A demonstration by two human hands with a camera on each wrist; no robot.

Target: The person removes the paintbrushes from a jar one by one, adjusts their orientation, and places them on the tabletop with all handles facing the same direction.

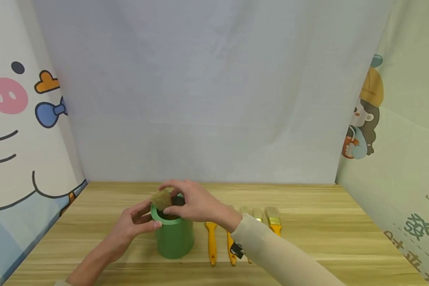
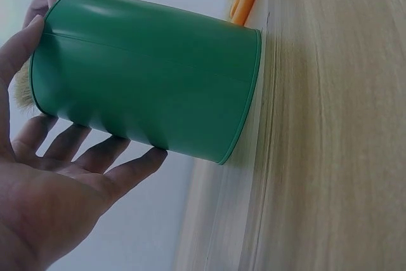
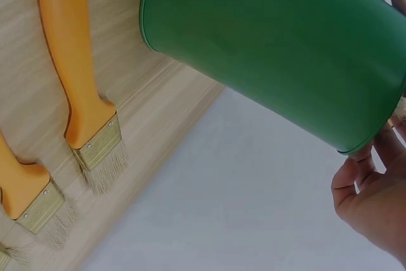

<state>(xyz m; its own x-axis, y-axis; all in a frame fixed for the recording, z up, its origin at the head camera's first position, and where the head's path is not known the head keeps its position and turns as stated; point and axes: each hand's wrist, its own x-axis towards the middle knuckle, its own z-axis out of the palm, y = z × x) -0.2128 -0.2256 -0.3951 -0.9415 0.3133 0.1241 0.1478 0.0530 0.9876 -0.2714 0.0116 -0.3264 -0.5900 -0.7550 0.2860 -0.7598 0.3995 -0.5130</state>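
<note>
A green cylindrical pot stands upright on the table. Bristles of a paintbrush stick out over its rim, while its handle is hidden. My left hand holds the pot from the left, with the thumb near the rim and the fingers along the wall, as the left wrist view shows on the pot. Over the pot's mouth, my right hand pinches the brush just beside the bristles, thumb in front and index finger behind. In the right wrist view the pot hides most of that grip.
Several orange-handled paintbrushes lie in a row right of the pot, among them a near one and a far one. My right forearm covers part of the row. A pale cloth hangs behind the wooden table, with printed cloths at both sides.
</note>
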